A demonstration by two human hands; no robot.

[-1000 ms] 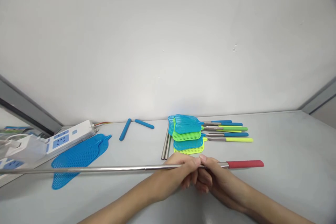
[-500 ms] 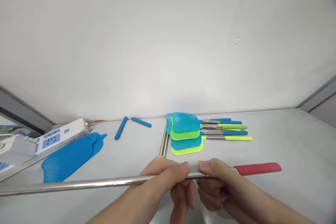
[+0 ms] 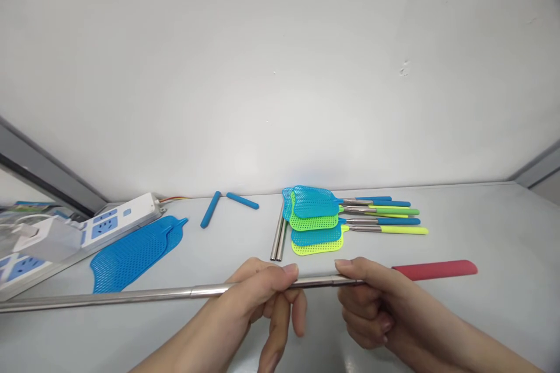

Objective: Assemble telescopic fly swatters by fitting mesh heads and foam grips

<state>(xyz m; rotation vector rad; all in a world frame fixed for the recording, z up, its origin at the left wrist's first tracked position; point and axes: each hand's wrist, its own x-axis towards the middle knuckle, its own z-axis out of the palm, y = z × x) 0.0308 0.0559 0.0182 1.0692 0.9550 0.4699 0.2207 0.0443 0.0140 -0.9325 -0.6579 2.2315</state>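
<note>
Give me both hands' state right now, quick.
Left hand: closed in a pinch, holding the long, thin, silver metal rod.
Right hand: closed, holding the same rod, nearer its slim red handle.

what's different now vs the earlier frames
The left hand and right hand, which met a second ago, have moved apart, left and right, along the telescopic metal rod, baring a stretch between them. The red grip has shifted right, and the rod looks drawn out longer. Neither hand has let go. The stacked fly swatters, loose blue grips and blue swatter heads stayed put.
</note>
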